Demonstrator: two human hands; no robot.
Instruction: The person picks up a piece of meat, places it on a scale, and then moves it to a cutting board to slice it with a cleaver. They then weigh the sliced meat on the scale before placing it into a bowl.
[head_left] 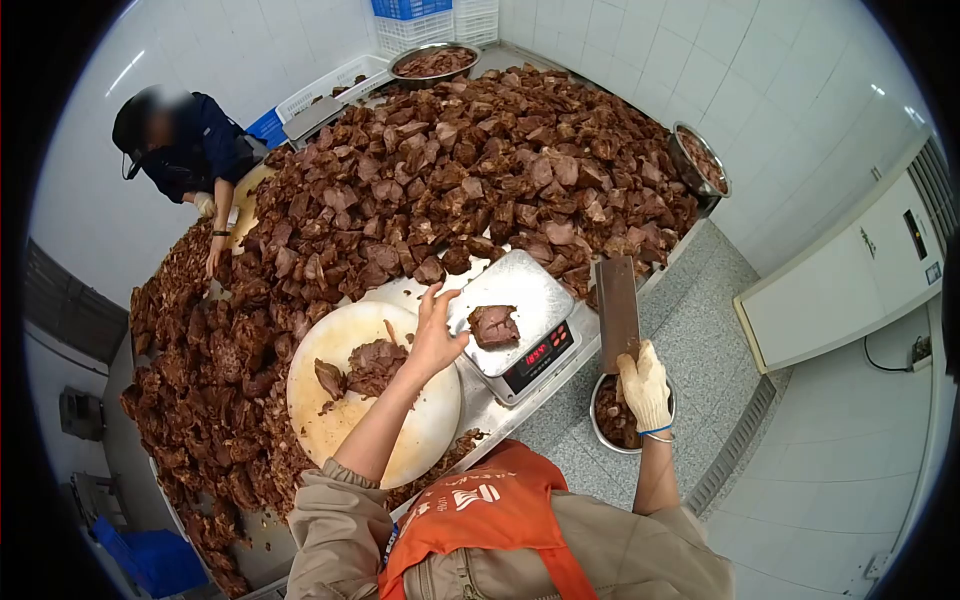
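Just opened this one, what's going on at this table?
A person in an orange apron stands at a metal table heaped with a pile of brown meat chunks. Their left hand is open beside a digital scale, where one piece of meat lies. Their gloved right hand grips a cleaver, blade up, above a metal bowl of meat. More pieces sit on a round cutting board. Across the table, another person touches the pile.
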